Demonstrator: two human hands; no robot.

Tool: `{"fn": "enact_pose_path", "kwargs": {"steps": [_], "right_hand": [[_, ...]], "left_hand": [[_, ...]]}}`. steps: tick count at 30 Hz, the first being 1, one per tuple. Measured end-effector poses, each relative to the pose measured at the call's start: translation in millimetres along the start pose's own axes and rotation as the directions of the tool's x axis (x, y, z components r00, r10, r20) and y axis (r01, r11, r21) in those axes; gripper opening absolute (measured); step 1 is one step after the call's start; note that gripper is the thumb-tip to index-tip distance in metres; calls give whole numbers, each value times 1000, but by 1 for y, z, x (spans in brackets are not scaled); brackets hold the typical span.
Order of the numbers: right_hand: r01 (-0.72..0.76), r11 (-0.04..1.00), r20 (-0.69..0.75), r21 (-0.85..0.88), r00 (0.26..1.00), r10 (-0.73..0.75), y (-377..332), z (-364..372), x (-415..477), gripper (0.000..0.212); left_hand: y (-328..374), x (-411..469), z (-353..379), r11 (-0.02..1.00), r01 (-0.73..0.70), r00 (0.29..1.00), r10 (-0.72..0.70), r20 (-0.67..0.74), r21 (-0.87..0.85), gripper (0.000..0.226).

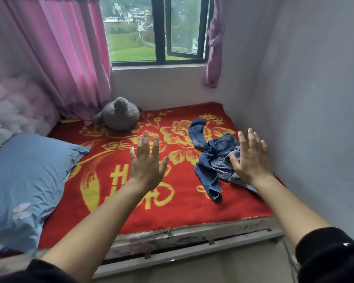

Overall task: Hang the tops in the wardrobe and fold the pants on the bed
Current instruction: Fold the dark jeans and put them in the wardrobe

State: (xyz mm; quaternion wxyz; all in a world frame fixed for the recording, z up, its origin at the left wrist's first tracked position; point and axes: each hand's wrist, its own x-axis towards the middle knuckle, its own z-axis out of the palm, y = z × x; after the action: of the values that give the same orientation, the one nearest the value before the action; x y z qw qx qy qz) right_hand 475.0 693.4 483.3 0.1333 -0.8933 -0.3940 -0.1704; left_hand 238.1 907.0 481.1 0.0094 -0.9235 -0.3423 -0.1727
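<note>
Head view takes in a bed (192,237) pushed into the corner of a room, covered by a red blanket (172,211) with large yellow flowers. Behind it a pink curtain (65,54) hangs beside a dark-framed window (157,29). A blue pillow (29,180) lies at the left end of the bed, and a grey plush toy (119,115) sits near the curtain's hem. The pants (213,160) are a pair of blue jeans lying in a crumpled heap on the blanket's right side, near the wall, one leg trailing toward the window and the other toward the bed's near edge. The right hand (250,158) is spread flat with straight fingers over the waist end of the heap and holds nothing; whether it touches the denim cannot be told. The left hand (146,164) is equally flat and empty, over the middle of the blanket and apart from the jeans. By my reading the folding has not begun — the jeans have no crease or lay-out to them — and since neither tops nor wardrobe are in view, the hanging half cannot be judged. Large yellow characters are woven into the blanket below the left hand, partly hidden by the forearm and not readable; no brand label shows on the jeans.
</note>
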Motion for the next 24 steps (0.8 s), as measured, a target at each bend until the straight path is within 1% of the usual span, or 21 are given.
{"fn": "enact_pose_path", "kwargs": {"steps": [3,7,10,12,14,17,19,20,22,24], "right_hand": [[-77,996,-10,-38,997,77,21,2,21,74],[-181,978,-32,-104,983,179,61,6,39,74],[-263,957,-60,-126,965,257,96,21,50,73],[-305,942,-58,-138,952,299,120,39,57,74],[-324,934,-36,-152,946,323,145,67,66,72],[-347,924,70,-162,930,361,178,119,85,77],[-359,920,186,-160,904,385,197,159,101,77],[-360,921,246,-149,889,387,208,180,112,78],[-352,926,336,-134,863,377,228,219,137,79],[-328,937,425,-122,836,348,245,254,166,81]], "left_hand": [[12,53,18,994,-105,993,105,46,-7,76],[48,105,47,975,-210,974,216,74,-74,75],[79,134,78,955,-273,952,286,108,-120,73],[97,152,104,947,-298,939,313,142,-118,72],[113,170,132,942,-314,928,332,170,-120,72],[132,196,181,937,-329,905,349,244,-121,72],[143,213,219,944,-315,890,328,316,-96,73],[148,223,239,954,-291,884,295,363,-66,75],[158,243,275,979,-206,858,178,482,4,82],[167,262,305,994,-100,801,52,596,48,88]]}}
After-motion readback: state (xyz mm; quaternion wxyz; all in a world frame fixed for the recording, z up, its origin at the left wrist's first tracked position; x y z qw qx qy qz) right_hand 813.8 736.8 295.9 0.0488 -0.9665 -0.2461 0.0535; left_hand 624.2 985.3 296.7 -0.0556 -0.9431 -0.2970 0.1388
